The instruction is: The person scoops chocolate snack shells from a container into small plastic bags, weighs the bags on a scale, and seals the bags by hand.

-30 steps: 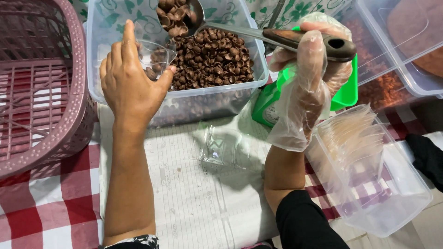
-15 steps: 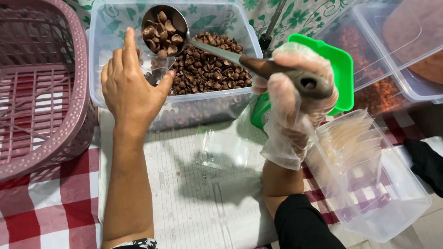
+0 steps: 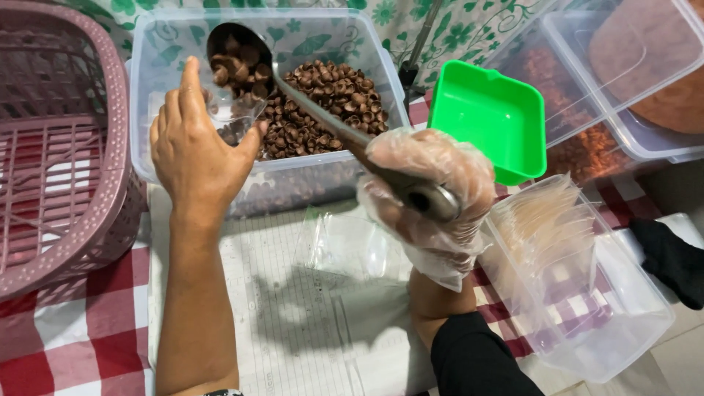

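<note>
My right hand (image 3: 433, 198), in a thin clear plastic glove, grips the handle of a metal ladle (image 3: 238, 55) heaped with small brown nut-like pieces. The ladle's bowl is tilted over a small clear plastic cup (image 3: 235, 117) that my bare left hand (image 3: 194, 150) holds above a clear plastic bin (image 3: 169, 51). The bin holds a pile of the same brown pieces (image 3: 323, 99). Some pieces lie in the cup.
A pink plastic basket (image 3: 59, 147) stands at the left. A green square tub (image 3: 484, 125) sits right of the bin, with clear bins of reddish food (image 3: 587, 110) behind. A clear bin of plastic bags (image 3: 572, 271) is at the right. Newspaper (image 3: 293, 323) covers the checked tablecloth.
My right hand swung the loaded ladle left and down, from above the bin to over the cup in my left hand. The left hand stayed almost still.
</note>
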